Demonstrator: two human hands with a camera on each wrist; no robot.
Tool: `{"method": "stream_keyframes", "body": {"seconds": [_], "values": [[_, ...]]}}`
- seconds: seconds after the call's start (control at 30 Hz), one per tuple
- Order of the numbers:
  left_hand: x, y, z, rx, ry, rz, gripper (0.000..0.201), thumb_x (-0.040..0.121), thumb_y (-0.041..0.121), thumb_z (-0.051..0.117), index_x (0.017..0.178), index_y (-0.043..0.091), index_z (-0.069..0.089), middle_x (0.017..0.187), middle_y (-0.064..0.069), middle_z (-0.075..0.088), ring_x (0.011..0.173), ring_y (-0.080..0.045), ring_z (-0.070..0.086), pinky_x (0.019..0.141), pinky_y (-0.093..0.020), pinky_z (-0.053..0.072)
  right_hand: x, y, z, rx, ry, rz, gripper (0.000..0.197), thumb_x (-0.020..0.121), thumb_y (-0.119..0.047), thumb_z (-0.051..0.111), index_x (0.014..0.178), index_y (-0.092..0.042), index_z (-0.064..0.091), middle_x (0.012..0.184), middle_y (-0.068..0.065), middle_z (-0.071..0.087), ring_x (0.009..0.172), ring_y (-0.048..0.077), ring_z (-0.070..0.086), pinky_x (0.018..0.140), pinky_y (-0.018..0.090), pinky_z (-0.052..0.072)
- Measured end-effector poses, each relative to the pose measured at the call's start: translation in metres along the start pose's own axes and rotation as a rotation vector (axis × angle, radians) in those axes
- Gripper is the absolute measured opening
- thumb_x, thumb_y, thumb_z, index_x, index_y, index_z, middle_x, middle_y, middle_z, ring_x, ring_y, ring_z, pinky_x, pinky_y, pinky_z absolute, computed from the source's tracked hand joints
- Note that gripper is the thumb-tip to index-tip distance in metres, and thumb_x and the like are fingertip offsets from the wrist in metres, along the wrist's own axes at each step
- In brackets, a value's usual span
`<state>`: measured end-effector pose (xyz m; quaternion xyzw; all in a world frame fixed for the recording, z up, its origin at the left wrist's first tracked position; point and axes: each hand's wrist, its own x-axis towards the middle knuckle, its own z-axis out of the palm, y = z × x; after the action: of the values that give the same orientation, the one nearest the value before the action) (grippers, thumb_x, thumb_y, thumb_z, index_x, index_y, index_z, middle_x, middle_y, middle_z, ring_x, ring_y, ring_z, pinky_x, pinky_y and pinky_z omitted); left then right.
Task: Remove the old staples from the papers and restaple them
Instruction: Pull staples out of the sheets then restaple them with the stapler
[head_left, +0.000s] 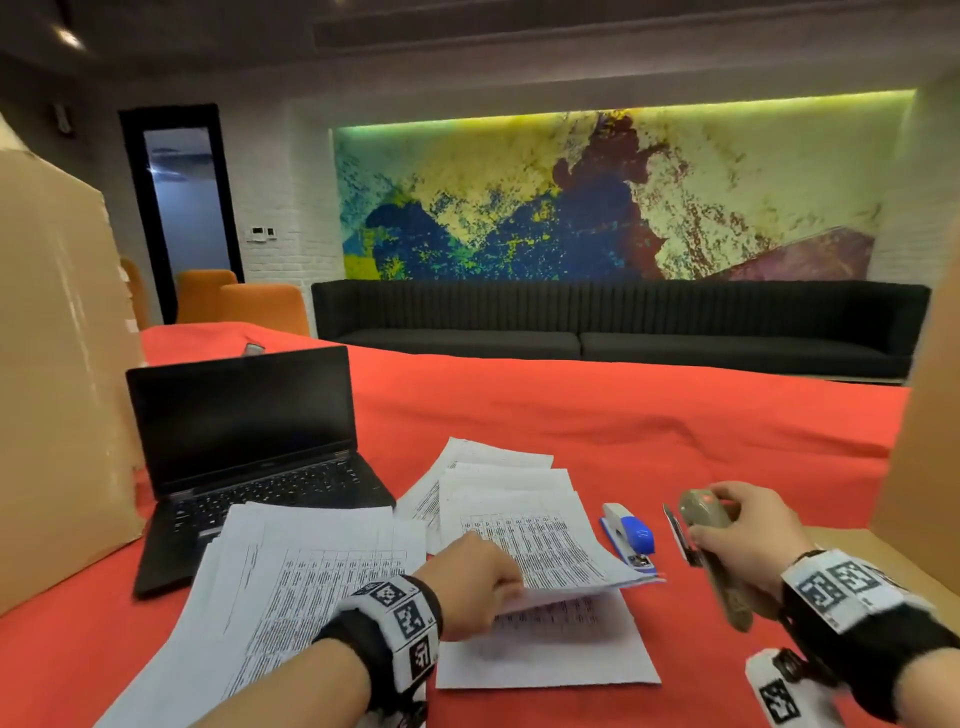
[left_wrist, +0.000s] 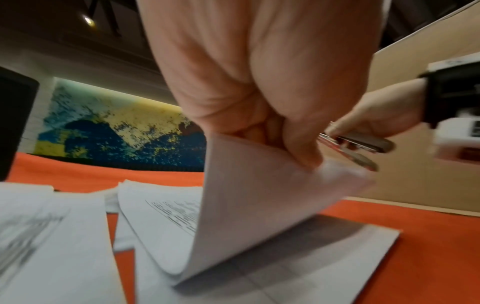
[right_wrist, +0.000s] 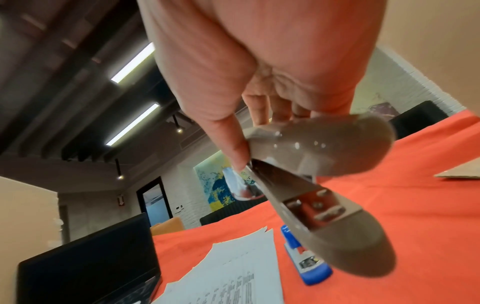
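Wrist bands printed with black-and-white markers are sitting nearest the head camera, one on each forearm. Beyond them the left hand (head_left: 470, 582) is pinching a printed sheet (head_left: 545, 545) between thumb and curled fingers and is lifting its near edge off the papers (head_left: 545, 649) lying under it on the red tablecloth (head_left: 675, 431). In the left wrist view the lifted sheet (left_wrist: 249, 205) is curving up from the stack, its far part resting on the pile. The right hand (head_left: 743, 535) is gripping a grey stapler (head_left: 714, 551), fingers wrapped over the top and the thumb (right_wrist: 233, 148) pressing along its side; the tool is being held above the cloth with its arms parted (the metal anvil plate (right_wrist: 314, 205) is showing in the right wrist view). Whether any staple is sitting in the lifted corner cannot be told, as that edge is blurred. A blue-and-white stapler (head_left: 628, 535) is lying on the cloth between the papers and the right hand, just beside the sheet's raised corner. More printed sheets (head_left: 291, 582) are spreading to the left, overlapping the front edge of an open black laptop (head_left: 244, 447). Cardboard panels (head_left: 57, 374) are standing at both sides of the table.
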<state>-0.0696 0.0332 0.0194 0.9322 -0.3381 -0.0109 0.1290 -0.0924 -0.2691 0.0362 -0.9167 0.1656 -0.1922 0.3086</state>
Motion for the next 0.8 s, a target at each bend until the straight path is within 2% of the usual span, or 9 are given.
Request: {"method": "stream_keyframes", "body": {"seconds": [0.1,0.2,0.27,0.33,0.4,0.47,0.5,0.63,0.8], "values": [[-0.019,0.010,0.018,-0.167,-0.167,0.005,0.015,0.087,0.018,0.060,0.084,0.010,0.072,0.079,-0.008,0.070,0.070,-0.014,0.057,0.075,-0.032,0.055,-0.012,-0.014,0.002,0.030,-0.027,-0.040,0.041,0.067,-0.013,0.078,0.106,-0.018,0.067,0.092,0.004,0.068,0.089,0.026,0.064,0.081,0.029,0.046],[-0.035,0.020,0.026,-0.334,-0.305,-0.061,0.014,0.080,0.019,0.074,0.086,0.007,0.074,0.059,0.005,0.063,0.058,-0.006,0.059,0.068,-0.027,0.055,-0.023,-0.026,0.014,0.019,-0.101,-0.057,0.040,0.064,-0.015,0.079,0.102,-0.019,0.067,0.088,0.000,0.068,0.085,0.023,0.063,0.075,0.025,0.043],[-0.038,0.020,0.027,-0.425,-0.311,-0.133,0.019,0.080,0.022,0.076,0.088,0.005,0.073,0.058,0.010,0.062,0.058,-0.004,0.059,0.069,-0.027,0.055,-0.028,-0.033,0.022,0.019,-0.147,-0.082,0.038,0.061,-0.016,0.079,0.096,-0.024,0.068,0.086,-0.001,0.069,0.086,0.023,0.065,0.073,0.024,0.043],[-0.038,0.017,0.024,-0.379,-0.243,-0.175,0.023,0.079,0.030,0.077,0.091,0.010,0.074,0.072,0.005,0.066,0.071,-0.008,0.061,0.081,-0.031,0.056,-0.032,-0.039,0.029,0.031,-0.181,-0.106,0.038,0.062,-0.015,0.079,0.096,-0.027,0.067,0.086,-0.002,0.069,0.087,0.022,0.065,0.073,0.024,0.042],[-0.038,0.013,0.022,-0.233,-0.240,-0.194,0.036,0.076,0.042,0.077,0.103,0.020,0.072,0.102,0.003,0.066,0.095,-0.012,0.060,0.092,-0.031,0.050,-0.035,-0.040,0.036,0.028,-0.203,-0.126,0.044,0.065,-0.014,0.079,0.107,-0.022,0.068,0.090,-0.003,0.067,0.086,0.018,0.062,0.074,0.021,0.039],[-0.036,0.008,0.021,-0.070,-0.373,-0.166,0.049,0.076,0.049,0.074,0.120,0.030,0.061,0.132,0.003,0.053,0.119,-0.020,0.052,0.103,-0.038,0.041,-0.035,-0.041,0.042,0.017,-0.217,-0.130,0.050,0.066,-0.015,0.079,0.115,-0.018,0.066,0.098,-0.002,0.067,0.084,0.014,0.057,0.074,0.018,0.035],[-0.034,0.005,0.023,-0.006,-0.441,-0.130,0.052,0.079,0.047,0.072,0.125,0.032,0.055,0.139,0.002,0.047,0.125,-0.024,0.048,0.106,-0.044,0.039,-0.034,-0.041,0.044,0.009,-0.224,-0.134,0.051,0.067,-0.015,0.079,0.116,-0.017,0.065,0.105,-0.001,0.068,0.084,0.012,0.055,0.074,0.017,0.034],[-0.026,-0.006,0.036,0.099,-0.544,-0.020,0.053,0.090,0.025,0.065,0.137,0.032,0.042,0.146,-0.002,0.035,0.130,-0.035,0.039,0.106,-0.056,0.033,-0.028,-0.040,0.052,-0.021,-0.258,-0.130,0.050,0.067,-0.015,0.078,0.115,-0.018,0.066,0.117,-0.002,0.066,0.094,0.017,0.061,0.076,0.017,0.035],[-0.024,-0.018,0.043,0.087,-0.564,0.051,0.050,0.096,0.026,0.057,0.141,0.029,0.036,0.145,0.001,0.033,0.131,-0.033,0.037,0.108,-0.058,0.029,-0.018,-0.037,0.069,-0.004,-0.290,-0.109,0.045,0.067,-0.017,0.079,0.110,-0.023,0.066,0.099,0.001,0.069,0.088,0.021,0.063,0.075,0.023,0.042]]}}
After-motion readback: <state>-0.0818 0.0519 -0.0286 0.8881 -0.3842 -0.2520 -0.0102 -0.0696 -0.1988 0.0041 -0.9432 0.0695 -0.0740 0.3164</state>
